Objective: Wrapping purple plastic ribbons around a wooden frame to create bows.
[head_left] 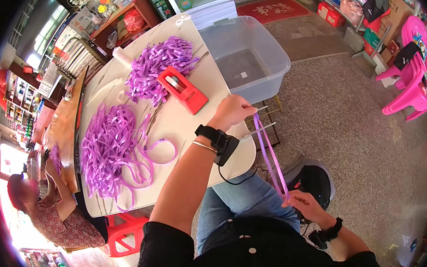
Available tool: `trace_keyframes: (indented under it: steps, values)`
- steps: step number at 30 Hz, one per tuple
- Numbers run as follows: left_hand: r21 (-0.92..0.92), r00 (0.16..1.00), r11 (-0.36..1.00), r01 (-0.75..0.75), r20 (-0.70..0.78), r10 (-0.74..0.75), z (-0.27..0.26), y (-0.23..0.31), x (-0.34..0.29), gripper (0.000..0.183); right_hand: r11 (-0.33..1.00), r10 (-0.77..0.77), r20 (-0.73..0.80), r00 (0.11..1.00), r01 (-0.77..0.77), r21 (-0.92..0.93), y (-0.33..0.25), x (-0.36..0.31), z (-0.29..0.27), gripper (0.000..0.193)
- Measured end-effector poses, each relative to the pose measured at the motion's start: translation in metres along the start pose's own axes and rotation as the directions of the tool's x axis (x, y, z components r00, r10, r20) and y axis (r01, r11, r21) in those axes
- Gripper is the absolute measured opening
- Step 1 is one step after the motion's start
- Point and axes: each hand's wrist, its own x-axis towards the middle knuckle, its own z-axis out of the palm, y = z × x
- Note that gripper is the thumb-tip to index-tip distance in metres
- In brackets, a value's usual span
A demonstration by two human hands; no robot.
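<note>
A purple ribbon (268, 150) stretches between my hands, off the near right corner of the table. My left hand (233, 111) is closed at its upper end, beside two thin metal rods (261, 130) that stick out past the table edge. Lower down, over my right thigh, my right hand (307, 205) pinches the other end. Left of my left forearm lies a big loose heap of purple ribbon loops (109, 150). Behind it is a second pile of shorter purple ribbons (161, 66). A red tape dispenser (183, 90) stands against that pile.
The white table (212, 90) ends just left of a clear plastic bin (249, 61). A dark bag or bin (312, 184) stands by my right knee. A pink chair (416, 74) is far right. Another person (61, 217) sits at the left, near a red stool (125, 234).
</note>
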Motion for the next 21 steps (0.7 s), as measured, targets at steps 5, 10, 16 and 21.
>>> trace_keyframes:
  steps: [5, 10, 16, 21]
  values:
    - [0.033, 1.000, 0.999, 0.013, 0.012, -0.014, -0.002, 0.007, -0.002, 0.026, 0.942, -0.167, -0.302, 0.939, 0.061, -0.330, -0.002, 0.041, -0.009, 0.029]
    - [0.058, 0.999, 0.998, 0.033, 0.040, -0.036, -0.004, 0.007, -0.002, 0.027, 0.789, -0.499, -0.434, 0.750, 0.187, -0.585, -0.023, 0.135, -0.013, 0.037]
    - [0.015, 1.000, 1.000, -0.007, 0.008, 0.007, 0.000, 0.005, -0.001, 0.024, 0.785, -0.592, -0.556, 0.584, 0.262, -0.561, -0.032, 0.194, 0.009, 0.036]
    - [0.035, 1.000, 0.999, -0.003, 0.001, 0.003, 0.002, 0.002, 0.001, 0.024, 0.813, -0.580, -0.644, 0.499, 0.304, -0.497, -0.026, 0.207, 0.014, 0.026]
